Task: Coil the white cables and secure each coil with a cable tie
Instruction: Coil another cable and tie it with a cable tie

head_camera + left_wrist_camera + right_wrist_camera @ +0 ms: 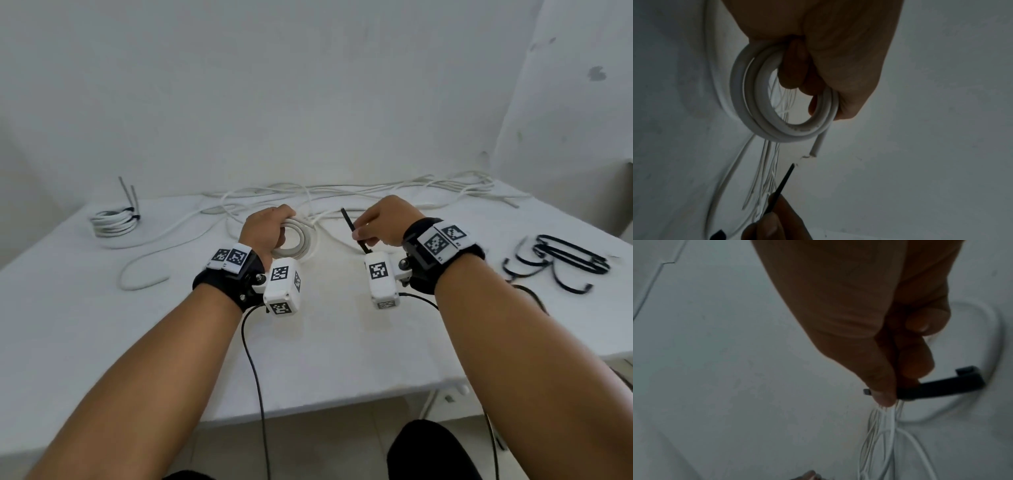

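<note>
Left hand [265,228] clamps white cable coil [764,104], holding loops together; right hand [382,219] pinches black cable tie [354,230], tip aimed for threading.

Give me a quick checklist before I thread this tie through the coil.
1. Coil held by left hand: ok, fingers curl through its centre.
2. Tie in right hand grip: ok, pinched mid-length.
3. Tie's pointed end aimed at the coil: ok.
4. Tie around the coil: not ok, not yet threaded.
5. Cable end tucked in: not ok, it sticks out.
6. Spare ties within reach: ok, at the right.
</note>
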A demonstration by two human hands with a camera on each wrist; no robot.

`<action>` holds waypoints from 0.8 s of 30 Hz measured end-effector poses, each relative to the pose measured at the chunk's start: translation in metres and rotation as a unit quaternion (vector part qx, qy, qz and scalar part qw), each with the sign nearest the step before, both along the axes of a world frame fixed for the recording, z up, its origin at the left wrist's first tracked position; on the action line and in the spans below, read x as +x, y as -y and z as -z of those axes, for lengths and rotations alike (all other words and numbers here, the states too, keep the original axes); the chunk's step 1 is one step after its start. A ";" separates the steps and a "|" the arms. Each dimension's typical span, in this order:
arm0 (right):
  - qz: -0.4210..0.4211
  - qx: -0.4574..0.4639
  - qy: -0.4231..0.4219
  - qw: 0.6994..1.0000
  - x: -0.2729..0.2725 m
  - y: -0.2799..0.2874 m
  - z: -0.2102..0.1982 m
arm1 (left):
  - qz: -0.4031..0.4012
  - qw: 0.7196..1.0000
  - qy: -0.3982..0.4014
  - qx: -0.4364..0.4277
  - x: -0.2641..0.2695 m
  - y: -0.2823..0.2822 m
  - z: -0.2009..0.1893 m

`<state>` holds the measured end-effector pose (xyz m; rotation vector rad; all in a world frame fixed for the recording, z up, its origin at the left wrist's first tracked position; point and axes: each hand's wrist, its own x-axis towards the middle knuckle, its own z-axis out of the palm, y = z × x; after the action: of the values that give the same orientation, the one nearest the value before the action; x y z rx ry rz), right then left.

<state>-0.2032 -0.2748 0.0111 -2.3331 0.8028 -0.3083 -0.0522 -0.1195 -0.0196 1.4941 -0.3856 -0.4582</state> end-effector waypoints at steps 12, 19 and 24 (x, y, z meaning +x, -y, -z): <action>-0.073 -0.070 0.087 0.991 0.111 -0.043 0.030 | -0.029 0.996 -0.075 -0.045 0.036 -0.043 0.014; -0.031 0.064 0.184 0.980 0.116 -0.047 0.045 | -0.011 0.997 -0.052 -0.054 0.035 -0.041 0.017; -0.010 0.158 0.221 0.962 0.114 -0.047 0.048 | 0.002 0.999 -0.011 -0.042 0.029 -0.033 0.022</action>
<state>-0.0890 -0.2282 -0.0373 -1.8747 0.5587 -0.6178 -0.0232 -0.0864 -0.0418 1.4060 -0.3861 -0.4569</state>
